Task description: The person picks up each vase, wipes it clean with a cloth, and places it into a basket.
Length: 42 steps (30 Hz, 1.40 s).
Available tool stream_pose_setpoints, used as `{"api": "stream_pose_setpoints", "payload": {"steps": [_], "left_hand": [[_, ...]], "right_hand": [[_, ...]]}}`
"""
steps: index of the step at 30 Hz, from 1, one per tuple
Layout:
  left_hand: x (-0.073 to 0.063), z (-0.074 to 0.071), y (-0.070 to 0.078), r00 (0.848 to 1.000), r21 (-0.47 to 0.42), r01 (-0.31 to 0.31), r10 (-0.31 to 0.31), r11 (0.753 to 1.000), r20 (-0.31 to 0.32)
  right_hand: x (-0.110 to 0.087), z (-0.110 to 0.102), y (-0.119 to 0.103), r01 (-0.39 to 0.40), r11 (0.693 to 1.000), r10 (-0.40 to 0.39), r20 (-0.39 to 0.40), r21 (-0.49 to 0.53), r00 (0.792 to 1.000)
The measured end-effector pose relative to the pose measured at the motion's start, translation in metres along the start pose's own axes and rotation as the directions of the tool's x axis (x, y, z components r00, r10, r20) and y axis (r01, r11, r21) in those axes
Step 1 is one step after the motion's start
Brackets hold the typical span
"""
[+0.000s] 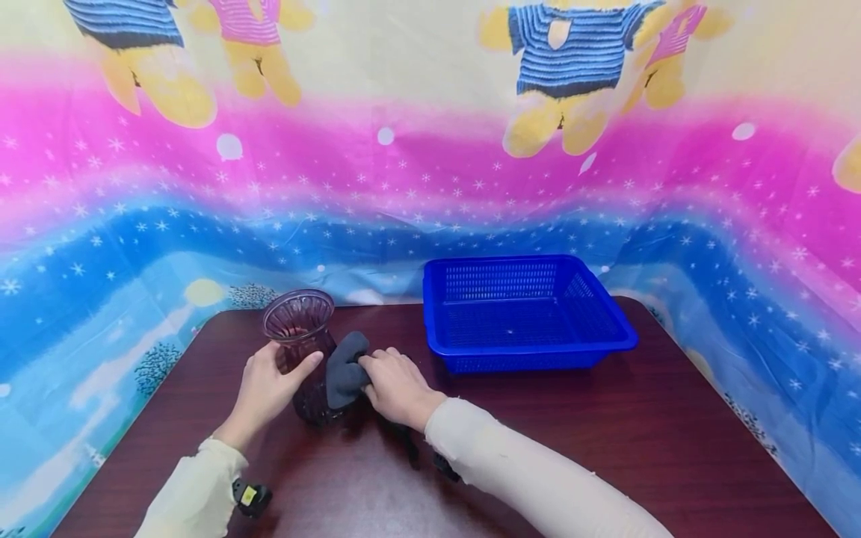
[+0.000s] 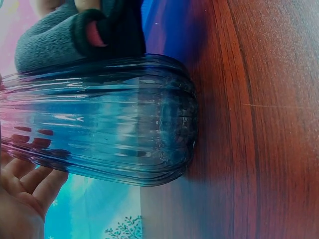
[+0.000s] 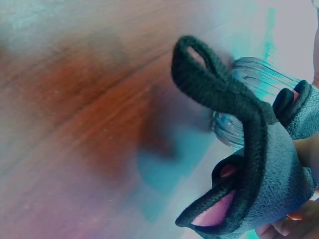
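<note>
In the left-centre of the head view, a ribbed, purplish clear vase is grasped below its flared rim by the left hand; the thumb is laid across the near side, and the other fingers are partly hidden behind the glass. In the left wrist view, some of these are seen only through or under it, and the rim is cut off at the left edge. Whether the base touches the counter cannot be told.

A bunched grey cloth is pinched by the right hand and held against the vase's side; the fingertips are largely concealed in its folds. Black edging, a loop and pink patches are shown in the right wrist view, where the hand is cropped at the right edge and the counter is blurred.

A blue basket is placed right of centre, backed by a patterned curtain whose printed figures are cut off above.
</note>
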<state>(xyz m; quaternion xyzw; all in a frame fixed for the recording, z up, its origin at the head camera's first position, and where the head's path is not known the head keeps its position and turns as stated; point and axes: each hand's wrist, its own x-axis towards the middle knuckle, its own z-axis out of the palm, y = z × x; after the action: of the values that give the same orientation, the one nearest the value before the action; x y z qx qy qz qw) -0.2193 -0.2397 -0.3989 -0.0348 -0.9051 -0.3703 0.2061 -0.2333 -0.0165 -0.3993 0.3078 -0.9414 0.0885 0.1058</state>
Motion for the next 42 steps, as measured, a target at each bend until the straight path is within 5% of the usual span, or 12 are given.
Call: {"api": "stream_pose_setpoints", "payload": {"steps": [21, 42], "left_hand": [[0.000, -0.001, 0.001, 1.000, -0.005, 0.019, -0.019, 1.000, 0.024], [0.000, -0.001, 0.002, 1.000, -0.005, 0.015, -0.015, 1.000, 0.023]], "right_hand": [[0.013, -0.030, -0.003, 0.003, 0.998, 0.000, -0.042, 0.056, 0.999], [0.012, -0.019, -0.006, -0.001, 1.000, 0.001, -0.006, -0.002, 1.000]]}}
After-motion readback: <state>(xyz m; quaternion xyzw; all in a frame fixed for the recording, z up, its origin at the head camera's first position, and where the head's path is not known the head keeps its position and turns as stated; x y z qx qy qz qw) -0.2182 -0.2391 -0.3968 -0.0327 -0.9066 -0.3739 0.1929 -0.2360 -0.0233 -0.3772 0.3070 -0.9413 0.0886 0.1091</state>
